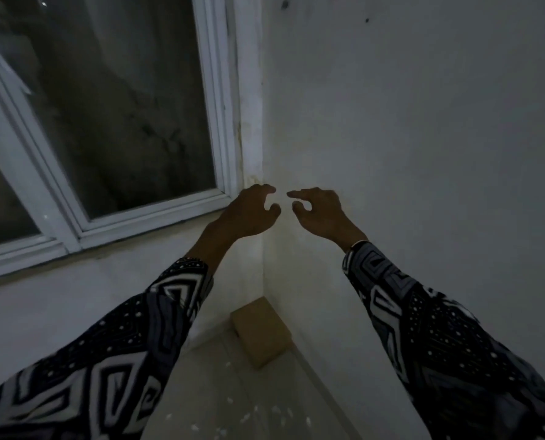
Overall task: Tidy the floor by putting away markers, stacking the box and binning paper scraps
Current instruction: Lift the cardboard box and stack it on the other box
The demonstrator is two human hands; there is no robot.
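Both my arms reach out toward the room's corner in dim light. My left hand [253, 211] and my right hand [320, 211] hover side by side at the height of the window sill, fingers loosely curled, holding nothing. Far below them a brown cardboard box [263, 331] stands on the floor, pushed into the corner. Several small white paper scraps [255, 411] lie scattered on the pale floor in front of the box. No markers are in view.
A white-framed window [112, 122] with dark panes fills the left wall. A bare white wall [423, 138] runs along the right. The floor strip between my patterned sleeves is narrow.
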